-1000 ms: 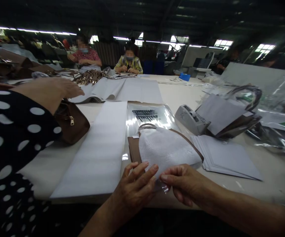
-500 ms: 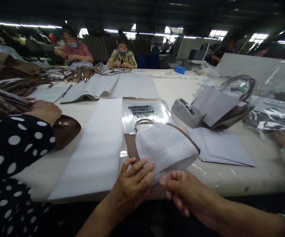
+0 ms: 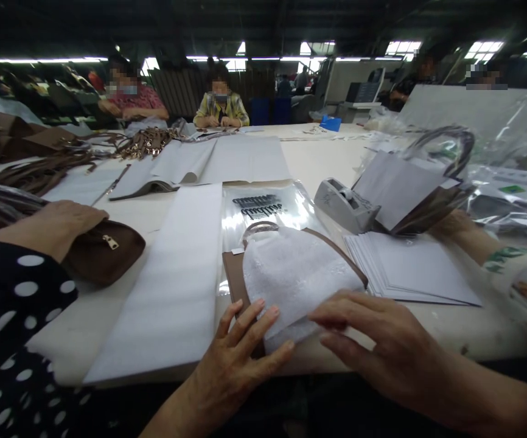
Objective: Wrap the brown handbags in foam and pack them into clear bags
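A brown bag (image 3: pixel 234 275) lies on the table in front of me, its face covered by a white foam sheet (image 3: pixel 297 267) and its handle pointing away. My left hand (image 3: pixel 240 359) rests with spread fingers on the near left part of the bag and sheet. Over the near right edge of the sheet is my right hand (image 3: pixel 373 340), thumb and fingers apart, holding nothing. Beneath the bag's far end lies a clear plastic bag (image 3: pixel 268 204) with black print.
Long white foam (image 3: pixel 176 267) lies left; a grey tape dispenser (image 3: pixel 346 205) and stacked white sheets (image 3: pixel 428 267) are right. A neighbour's hand touches a brown zipped pouch (image 3: pixel 108 252). Another person's hand is by a wrapped bag (image 3: pixel 389 191). People sit across the table.
My right hand has opened from a pinch and moved right and up. My left fingers have spread. At the right, another person's hand has reached in beside the wrapped bag.
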Action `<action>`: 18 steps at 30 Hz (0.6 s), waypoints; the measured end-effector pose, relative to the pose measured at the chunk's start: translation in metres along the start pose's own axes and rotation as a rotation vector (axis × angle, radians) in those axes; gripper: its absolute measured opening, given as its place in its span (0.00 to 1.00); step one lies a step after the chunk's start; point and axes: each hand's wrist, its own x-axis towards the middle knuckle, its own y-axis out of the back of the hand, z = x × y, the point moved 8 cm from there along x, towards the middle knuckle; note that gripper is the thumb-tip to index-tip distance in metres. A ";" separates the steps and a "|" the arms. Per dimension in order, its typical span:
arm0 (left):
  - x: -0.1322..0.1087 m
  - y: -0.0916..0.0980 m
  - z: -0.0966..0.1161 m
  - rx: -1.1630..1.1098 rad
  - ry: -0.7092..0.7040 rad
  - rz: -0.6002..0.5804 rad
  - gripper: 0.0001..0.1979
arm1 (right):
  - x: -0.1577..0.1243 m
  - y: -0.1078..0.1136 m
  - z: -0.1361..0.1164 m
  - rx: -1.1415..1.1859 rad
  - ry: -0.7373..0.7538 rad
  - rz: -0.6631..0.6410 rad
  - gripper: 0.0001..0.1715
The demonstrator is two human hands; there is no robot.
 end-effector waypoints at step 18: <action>-0.018 -0.022 0.001 0.303 -0.004 0.244 0.02 | 0.199 0.012 0.073 -0.242 0.173 -0.237 0.36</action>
